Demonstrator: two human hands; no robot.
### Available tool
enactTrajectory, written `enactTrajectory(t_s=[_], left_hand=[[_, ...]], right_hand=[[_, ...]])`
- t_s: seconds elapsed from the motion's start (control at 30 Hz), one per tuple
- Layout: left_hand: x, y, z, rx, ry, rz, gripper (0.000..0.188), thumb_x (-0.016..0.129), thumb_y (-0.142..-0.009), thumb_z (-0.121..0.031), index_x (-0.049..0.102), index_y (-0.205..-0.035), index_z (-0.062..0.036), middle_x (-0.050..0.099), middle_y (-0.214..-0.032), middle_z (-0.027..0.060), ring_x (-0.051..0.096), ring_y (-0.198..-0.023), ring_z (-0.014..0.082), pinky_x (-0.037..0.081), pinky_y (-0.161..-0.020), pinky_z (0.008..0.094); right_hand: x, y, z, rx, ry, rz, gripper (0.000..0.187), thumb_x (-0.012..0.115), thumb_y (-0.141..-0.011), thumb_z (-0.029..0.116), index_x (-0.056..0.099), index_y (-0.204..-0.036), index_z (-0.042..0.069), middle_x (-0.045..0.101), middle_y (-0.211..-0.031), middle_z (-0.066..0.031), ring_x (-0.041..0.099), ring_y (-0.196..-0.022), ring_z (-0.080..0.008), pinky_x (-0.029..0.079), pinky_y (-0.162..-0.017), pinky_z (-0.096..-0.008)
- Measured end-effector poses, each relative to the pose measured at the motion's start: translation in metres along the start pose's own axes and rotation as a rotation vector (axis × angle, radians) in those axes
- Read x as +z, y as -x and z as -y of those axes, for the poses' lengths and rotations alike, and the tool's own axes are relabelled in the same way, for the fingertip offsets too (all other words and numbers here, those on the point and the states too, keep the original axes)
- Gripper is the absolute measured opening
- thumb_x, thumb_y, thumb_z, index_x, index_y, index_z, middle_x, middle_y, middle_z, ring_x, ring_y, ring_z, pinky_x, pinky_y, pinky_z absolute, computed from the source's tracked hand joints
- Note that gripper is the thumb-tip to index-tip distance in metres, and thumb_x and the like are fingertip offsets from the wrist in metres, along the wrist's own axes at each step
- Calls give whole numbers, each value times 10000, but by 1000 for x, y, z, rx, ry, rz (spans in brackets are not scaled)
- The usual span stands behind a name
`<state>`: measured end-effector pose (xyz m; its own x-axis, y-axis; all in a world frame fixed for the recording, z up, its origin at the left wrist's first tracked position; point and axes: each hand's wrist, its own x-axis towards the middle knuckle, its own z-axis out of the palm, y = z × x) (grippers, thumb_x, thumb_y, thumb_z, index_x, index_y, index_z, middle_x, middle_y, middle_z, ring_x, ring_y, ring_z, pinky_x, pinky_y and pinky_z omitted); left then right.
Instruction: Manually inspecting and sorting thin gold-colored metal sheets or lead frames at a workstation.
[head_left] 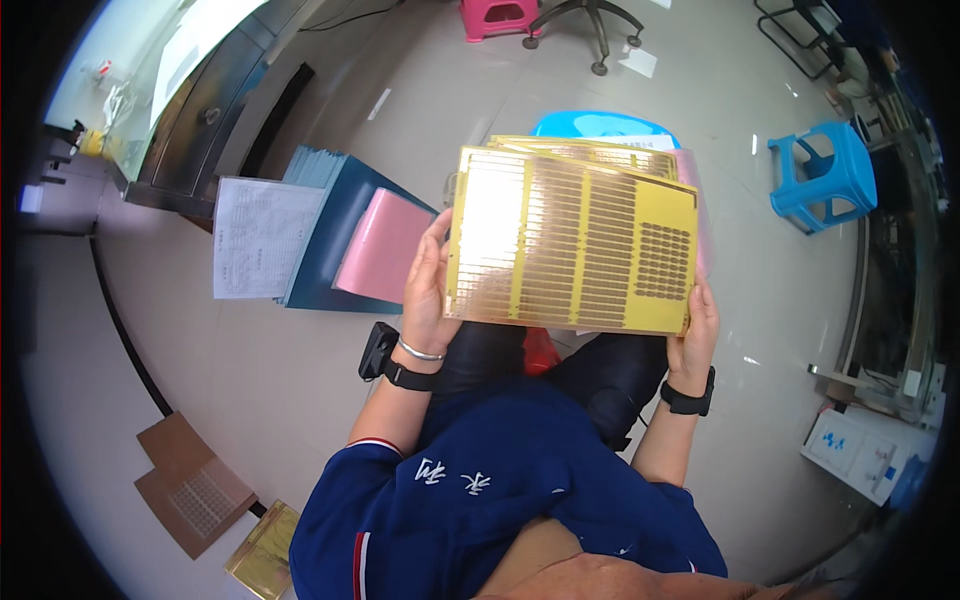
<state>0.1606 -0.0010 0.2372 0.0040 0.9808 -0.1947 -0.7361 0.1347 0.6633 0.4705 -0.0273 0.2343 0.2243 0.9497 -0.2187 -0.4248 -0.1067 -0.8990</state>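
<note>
I hold a stiff yellow circuit board panel with rows of coppery, shiny strips and a block of small dark ovals at its right. My left hand closes on its left edge, the fingertips partly behind it. At the lower right corner, my right hand grips the other edge. The panel is tilted and catches a bright glare at its upper left. Behind its top edge more yellow panels show, above a blue stool that is mostly covered. Pink sheeting sticks out at the right.
Left of my left hand, a pink packet lies on dark teal boards, beside a printed sheet. A dark drawer cabinet stands farther left. Another blue stool is at the right. Brown cardboard lies lower left.
</note>
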Motion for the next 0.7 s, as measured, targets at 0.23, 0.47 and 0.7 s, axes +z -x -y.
enactTrajectory(t_s=[0.23,0.47,0.7], left_hand=[[2,3,3,-14,3,-21,410,389,-974,-288,429,-1254,9,568,-1144,96,561,-1028,139,468,-881,273],[1,1,7,-7,-8,-17,442,377,-974,-315,431,-1252,25,552,-1163,109,549,-1042,155,456,-904,295],[2,6,5,35,-239,-49,413,347,-980,-353,505,-1097,9,586,-1022,88,564,-912,118,460,-817,258]], right_hand=[[5,2,2,-6,-31,-19,372,375,-971,137,399,-1283,-64,539,-1199,-138,550,-1066,-175,457,-897,-293],[3,2,2,-2,-34,-4,380,368,-973,138,381,-1295,-63,540,-1194,-134,551,-1061,-171,464,-883,-290],[-1,1,1,-46,-21,0,404,348,-980,161,342,-1325,-48,505,-1242,-144,542,-1085,-188,468,-894,-304]])
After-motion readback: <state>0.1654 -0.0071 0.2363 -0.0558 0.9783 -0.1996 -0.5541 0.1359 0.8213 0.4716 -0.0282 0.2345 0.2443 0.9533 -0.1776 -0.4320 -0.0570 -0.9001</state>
